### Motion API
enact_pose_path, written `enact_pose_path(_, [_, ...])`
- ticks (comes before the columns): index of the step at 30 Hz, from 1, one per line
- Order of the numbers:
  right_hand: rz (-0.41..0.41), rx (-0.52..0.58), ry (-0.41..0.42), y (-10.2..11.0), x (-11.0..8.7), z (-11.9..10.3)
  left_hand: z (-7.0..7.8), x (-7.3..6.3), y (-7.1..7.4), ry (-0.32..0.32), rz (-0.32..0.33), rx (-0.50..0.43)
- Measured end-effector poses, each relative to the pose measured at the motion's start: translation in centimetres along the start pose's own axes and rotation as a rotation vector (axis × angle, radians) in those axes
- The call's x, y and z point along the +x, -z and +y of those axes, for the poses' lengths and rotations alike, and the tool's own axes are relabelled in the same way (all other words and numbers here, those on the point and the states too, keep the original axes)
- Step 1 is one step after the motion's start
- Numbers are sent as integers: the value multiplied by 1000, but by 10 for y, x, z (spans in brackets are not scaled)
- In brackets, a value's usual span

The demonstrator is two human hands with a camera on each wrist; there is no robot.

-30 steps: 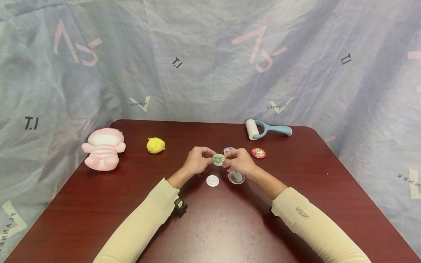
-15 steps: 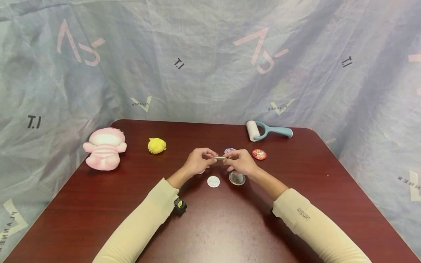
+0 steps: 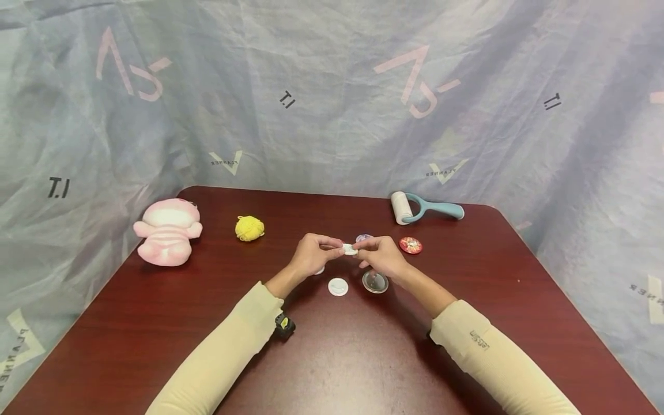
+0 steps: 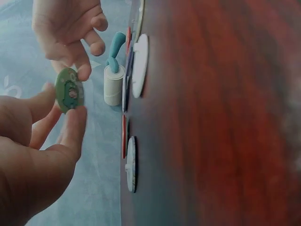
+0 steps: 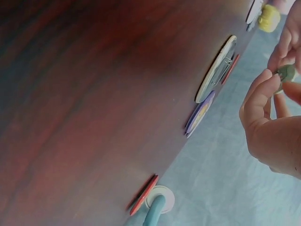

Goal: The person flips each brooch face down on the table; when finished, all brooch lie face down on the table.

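Above the table, both hands hold a small round pin badge between them. My left hand pinches its left edge with thumb and fingers, and my right hand pinches its right edge. The head view shows the badge's white back; in the left wrist view its green printed face shows. Below the hands lie a white-backed badge and a larger badge with a dark metallic back. A purple badge is partly hidden behind the right hand. Another pale badge peeks out under the left hand.
A red badge lies to the right of the hands. Behind it is a lint roller with a blue handle. Yellow yarn and a pink plush toy are on the left. A grey cloth hangs behind the table.
The held badge has been turned over between the fingers: its green face showed first, then its edge, and now its white back. Both hands stay in nearly the same place.
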State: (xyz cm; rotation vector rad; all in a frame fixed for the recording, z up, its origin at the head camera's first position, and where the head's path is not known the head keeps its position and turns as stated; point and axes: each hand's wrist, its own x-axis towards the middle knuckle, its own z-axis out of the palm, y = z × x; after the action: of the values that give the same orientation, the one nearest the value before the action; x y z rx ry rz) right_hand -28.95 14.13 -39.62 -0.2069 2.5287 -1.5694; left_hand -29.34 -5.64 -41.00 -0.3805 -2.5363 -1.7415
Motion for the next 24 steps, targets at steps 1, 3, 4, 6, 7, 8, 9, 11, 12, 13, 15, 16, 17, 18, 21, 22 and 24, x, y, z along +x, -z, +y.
enact_pose_path(1, [2, 1, 3, 0, 0, 0, 0, 0, 0, -3, 8, 8])
enact_pose_path(3, [10, 0, 12, 0, -1, 0, -1, 1, 0, -9, 24, 16])
enact_pose_path(4, [14, -2, 20, 0, -1, 0, -1, 1, 0, -11, 31, 17])
enact_pose_path(6, [20, -5, 36, -1, -2, -1, -1, 1, 0, -13, 37, 18])
enact_pose_path(7, [22, -4, 46, -1, -1, -1, -1, 1, 0, -17, 37, 19])
enact_pose_path(8, [24, 1, 56, -1, -1, 0, 0, 1, 0, -20, 37, 20])
enact_pose_path(9, [24, 6, 66, -1, -1, 1, 0, 1, 0, -22, 37, 26])
enact_pose_path(11, [22, 14, 86, -2, -1, 2, 1, 1, 0, -24, 36, 34])
enact_pose_path(12, [21, 17, 99, -2, 0, 3, 1, 1, 0, -19, 36, 36])
enact_pose_path(13, [19, 15, 112, -3, 0, 4, 1, 0, -1, -16, 38, 38])
enact_pose_path(15, [15, 8, 137, -4, 1, 5, 2, 0, -1, -2, 40, 50])
enact_pose_path(16, [15, 2, 145, -4, 1, 6, 1, -1, -1, 6, 39, 55])
enact_pose_path(17, [16, -7, 153, -5, 2, 6, 1, -1, -1, 13, 40, 61])
enact_pose_path(18, [16, -12, 159, -5, 3, 7, 1, 0, -1, 21, 39, 67])
enact_pose_path(21, [20, -34, 162, -5, 3, 6, 0, 0, -3, 27, 32, 89])
enact_pose_path(22, [20, -42, 160, -5, 3, 6, 1, 0, -3, 26, 30, 94])
enact_pose_path(24, [18, -52, 163, -5, 3, 5, 1, 1, -3, 18, 27, 122])
